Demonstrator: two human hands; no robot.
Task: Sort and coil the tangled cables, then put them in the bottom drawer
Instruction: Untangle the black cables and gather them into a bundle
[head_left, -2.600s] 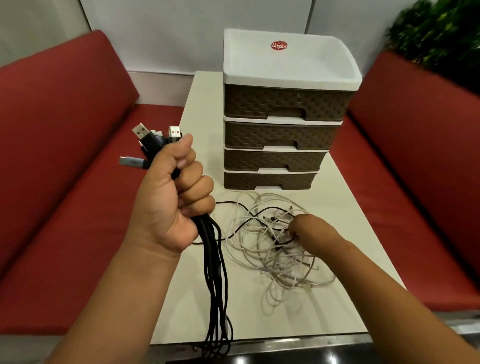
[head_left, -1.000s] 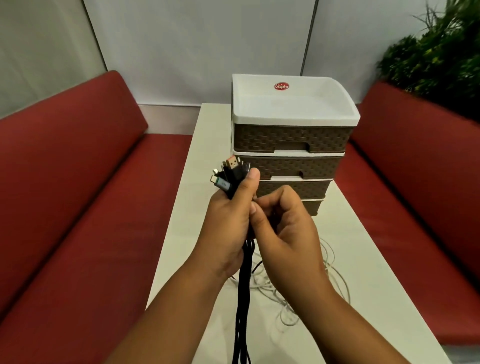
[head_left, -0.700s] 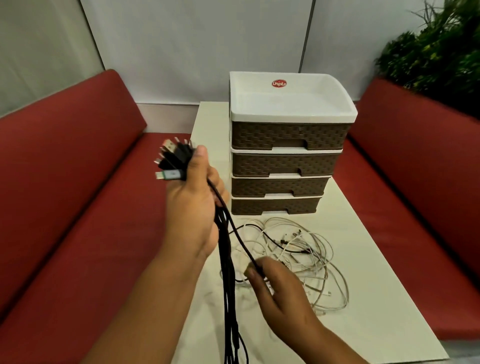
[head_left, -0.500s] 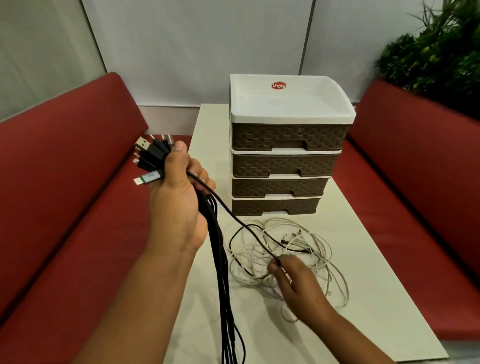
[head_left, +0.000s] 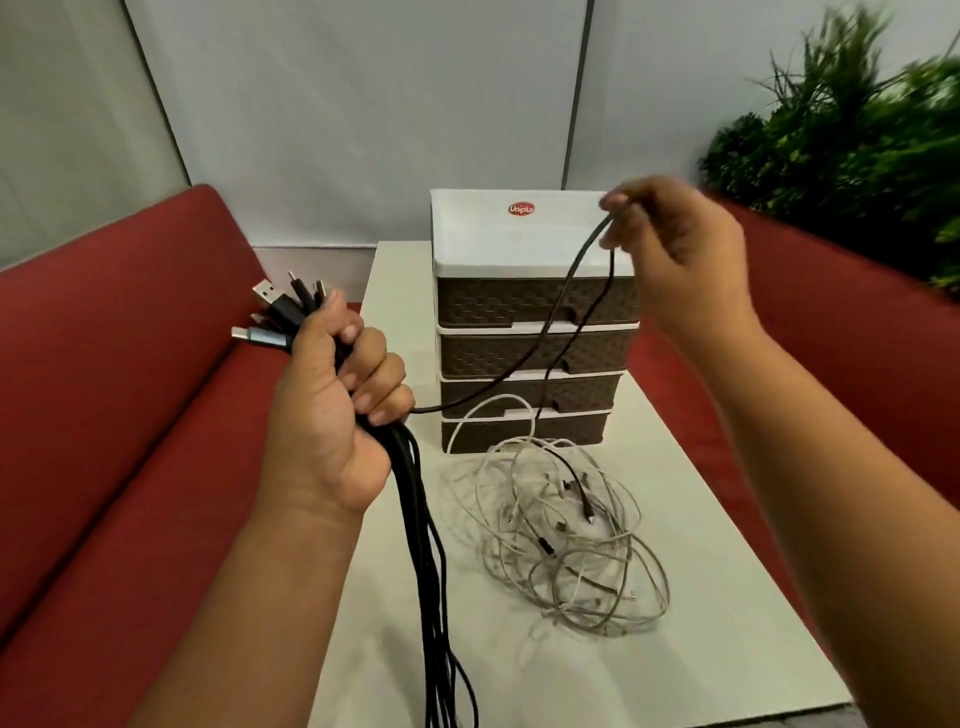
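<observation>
My left hand (head_left: 332, 415) is fisted around a bundle of black cables (head_left: 431, 571); their plugs stick out above my thumb and the strands hang down past the table's near edge. My right hand (head_left: 670, 260) is raised in front of the drawer unit's top and pinches one black cable (head_left: 550, 332), which runs from my left fist up to my fingers and drops back into the pile. A tangle of white cables (head_left: 561, 535) lies on the table before the brown drawer unit (head_left: 530, 332). Its bottom drawer (head_left: 519, 428) is closed.
The white table (head_left: 701, 649) stands between two red benches, one on the left (head_left: 104, 441) and one on the right (head_left: 857, 322). A green plant (head_left: 857, 130) sits at the back right. The drawer unit has a white tray top and all its drawers are closed.
My right hand rose from the white tangle on the table to the height of the unit's top, drawing one black cable up out of the pile. My left hand kept its bundle.
</observation>
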